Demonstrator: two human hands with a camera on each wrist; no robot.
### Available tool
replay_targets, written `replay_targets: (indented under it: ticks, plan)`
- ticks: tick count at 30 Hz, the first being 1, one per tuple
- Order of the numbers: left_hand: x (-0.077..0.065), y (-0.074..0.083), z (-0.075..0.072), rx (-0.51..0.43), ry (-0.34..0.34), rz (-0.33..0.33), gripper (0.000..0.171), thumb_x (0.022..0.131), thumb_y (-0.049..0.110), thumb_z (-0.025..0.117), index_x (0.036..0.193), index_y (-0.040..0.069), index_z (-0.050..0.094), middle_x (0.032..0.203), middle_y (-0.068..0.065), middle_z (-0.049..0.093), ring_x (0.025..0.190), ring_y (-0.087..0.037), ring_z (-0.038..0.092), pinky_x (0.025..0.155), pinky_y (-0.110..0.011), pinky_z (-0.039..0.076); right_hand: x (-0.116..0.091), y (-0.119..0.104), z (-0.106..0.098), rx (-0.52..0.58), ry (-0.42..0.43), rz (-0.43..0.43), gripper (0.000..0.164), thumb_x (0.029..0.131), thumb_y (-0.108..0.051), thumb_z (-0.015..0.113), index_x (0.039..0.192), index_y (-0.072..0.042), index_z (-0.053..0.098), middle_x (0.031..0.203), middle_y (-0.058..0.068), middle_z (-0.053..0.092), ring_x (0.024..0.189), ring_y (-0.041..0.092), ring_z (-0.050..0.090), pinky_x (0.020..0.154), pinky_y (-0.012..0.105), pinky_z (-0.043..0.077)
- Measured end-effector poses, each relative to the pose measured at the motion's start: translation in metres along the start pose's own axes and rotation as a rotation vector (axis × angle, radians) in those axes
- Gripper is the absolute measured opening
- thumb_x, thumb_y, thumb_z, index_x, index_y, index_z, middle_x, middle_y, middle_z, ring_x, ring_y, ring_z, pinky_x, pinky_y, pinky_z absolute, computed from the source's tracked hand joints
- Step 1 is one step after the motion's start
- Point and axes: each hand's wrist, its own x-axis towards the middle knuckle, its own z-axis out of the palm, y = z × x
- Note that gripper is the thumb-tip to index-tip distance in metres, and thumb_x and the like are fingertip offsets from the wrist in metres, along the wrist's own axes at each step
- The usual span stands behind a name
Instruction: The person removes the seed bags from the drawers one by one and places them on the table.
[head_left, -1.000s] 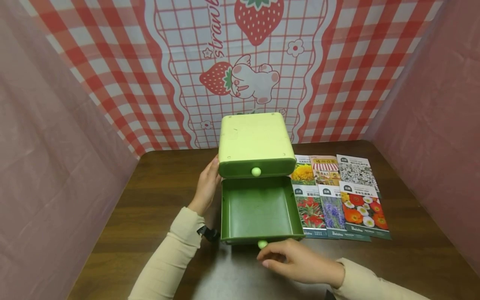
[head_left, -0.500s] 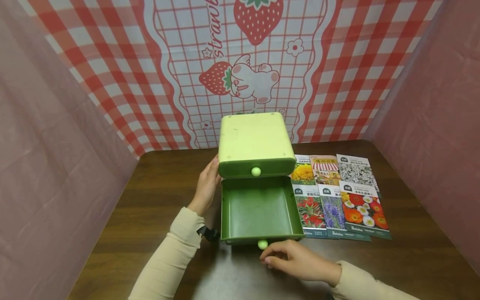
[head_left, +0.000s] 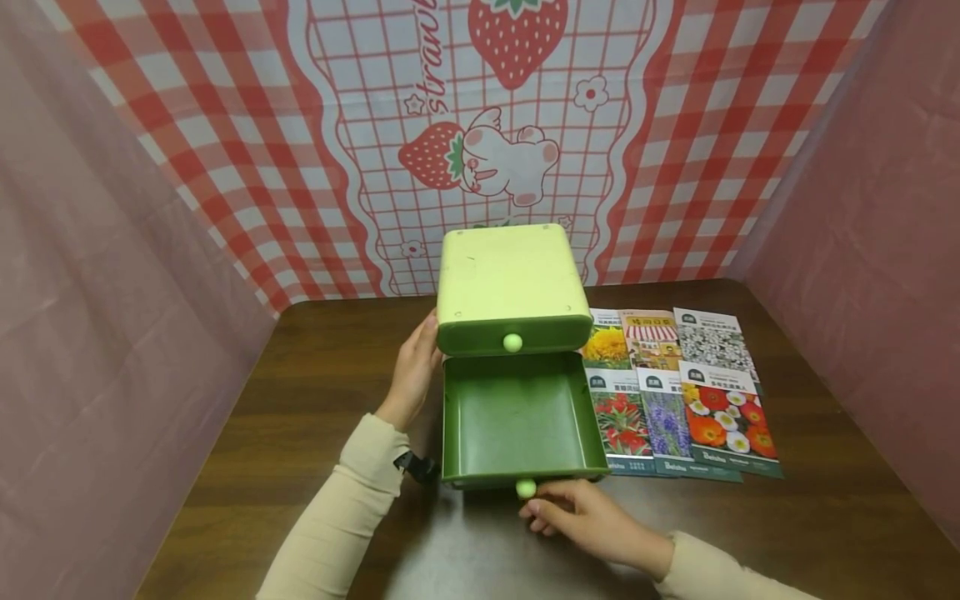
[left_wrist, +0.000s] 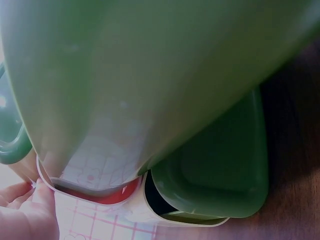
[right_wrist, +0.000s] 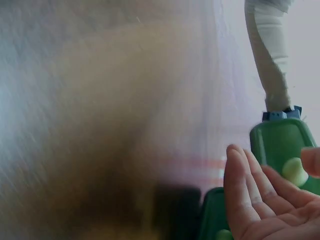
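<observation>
A pale yellow drawer cabinet with green drawers stands on the table. Its top drawer is closed; the drawer below is pulled well out, with nothing visible inside. My left hand rests against the cabinet's left side; the left wrist view shows its thumb and fingers at the cabinet's edge. My right hand is at the pulled-out drawer's round light-green knob. In the right wrist view its fingers are fairly straight and the thumb is close beside the knob; contact is unclear.
Several flower seed packets lie to the cabinet's right, one partly over others. Another green drawer front sits beneath the pulled-out drawer. A red-checked strawberry cloth hangs behind, and pink curtains flank the brown table.
My right hand has shifted slightly, its thumb and fingertips now closer around the knob. The left hand, cabinet and drawer look unmoved.
</observation>
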Motion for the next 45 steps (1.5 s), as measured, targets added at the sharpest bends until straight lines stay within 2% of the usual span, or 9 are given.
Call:
replay_targets:
  ticks: [6, 14, 19, 23, 30, 38, 45]
  plan:
    - [0.0, 0.002, 0.0, 0.003, 0.004, -0.005, 0.058, 0.105, 0.044, 0.037, 0.152, 0.009, 0.034, 0.159, -0.006, 0.033, 0.147, -0.023, 0.032, 0.12, -0.042, 0.032, 0.0, 0.003, 0.008, 0.057, 0.072, 0.008, 0.041, 0.103, -0.018, 0.05, 0.118, 0.019, 0.058, 0.108, 0.034, 0.067, 0.086, 0.015, 0.071, 0.077, 0.032, 0.062]
    - [0.001, 0.003, 0.001, -0.01, 0.0, -0.004, 0.06, 0.105, 0.045, 0.037, 0.152, 0.009, 0.034, 0.159, -0.006, 0.033, 0.146, -0.022, 0.034, 0.12, -0.04, 0.033, 0.003, 0.002, 0.014, 0.204, 0.135, 0.055, 0.05, 0.103, -0.024, 0.05, 0.123, 0.022, 0.052, 0.109, 0.034, 0.066, 0.086, 0.013, 0.073, 0.081, 0.041, 0.061]
    - [0.001, 0.004, 0.002, -0.022, -0.007, -0.002, 0.059, 0.105, 0.044, 0.037, 0.152, 0.008, 0.034, 0.159, -0.006, 0.033, 0.146, -0.022, 0.033, 0.12, -0.039, 0.032, 0.005, -0.003, 0.016, 0.253, 0.168, 0.074, 0.05, 0.102, -0.024, 0.052, 0.124, 0.022, 0.052, 0.108, 0.033, 0.067, 0.086, 0.015, 0.073, 0.081, 0.04, 0.061]
    - [0.001, 0.005, 0.001, -0.028, -0.015, 0.0, 0.06, 0.105, 0.044, 0.038, 0.152, 0.008, 0.034, 0.159, -0.006, 0.033, 0.146, -0.021, 0.033, 0.121, -0.039, 0.031, 0.007, -0.009, 0.015, 0.287, 0.183, 0.1, 0.05, 0.102, -0.025, 0.053, 0.124, 0.02, 0.054, 0.107, 0.029, 0.069, 0.087, 0.018, 0.073, 0.081, 0.039, 0.062]
    - [0.001, 0.006, -0.001, -0.04, -0.014, -0.017, 0.059, 0.105, 0.043, 0.039, 0.152, 0.007, 0.035, 0.159, -0.006, 0.034, 0.147, -0.022, 0.033, 0.122, -0.041, 0.029, 0.011, -0.019, 0.011, 0.343, 0.194, 0.13, 0.048, 0.101, -0.025, 0.053, 0.122, 0.018, 0.057, 0.105, 0.024, 0.072, 0.084, 0.015, 0.073, 0.081, 0.039, 0.062]
    - [0.001, 0.009, -0.001, -0.066, 0.012, -0.042, 0.057, 0.105, 0.038, 0.041, 0.15, 0.002, 0.037, 0.158, -0.01, 0.035, 0.145, -0.025, 0.035, 0.121, -0.041, 0.031, 0.021, -0.023, 0.006, 0.378, 0.235, 0.14, 0.047, 0.099, -0.029, 0.058, 0.117, 0.014, 0.062, 0.102, 0.021, 0.074, 0.084, 0.017, 0.074, 0.079, 0.034, 0.062]
    - [0.002, 0.01, -0.002, -0.122, 0.018, -0.054, 0.061, 0.104, 0.035, 0.045, 0.149, -0.004, 0.034, 0.158, -0.015, 0.032, 0.145, -0.03, 0.034, 0.121, -0.044, 0.031, 0.035, -0.024, -0.003, 0.387, 0.264, 0.154, 0.05, 0.097, -0.033, 0.06, 0.12, 0.012, 0.062, 0.101, 0.019, 0.074, 0.086, 0.018, 0.074, 0.082, 0.037, 0.062]
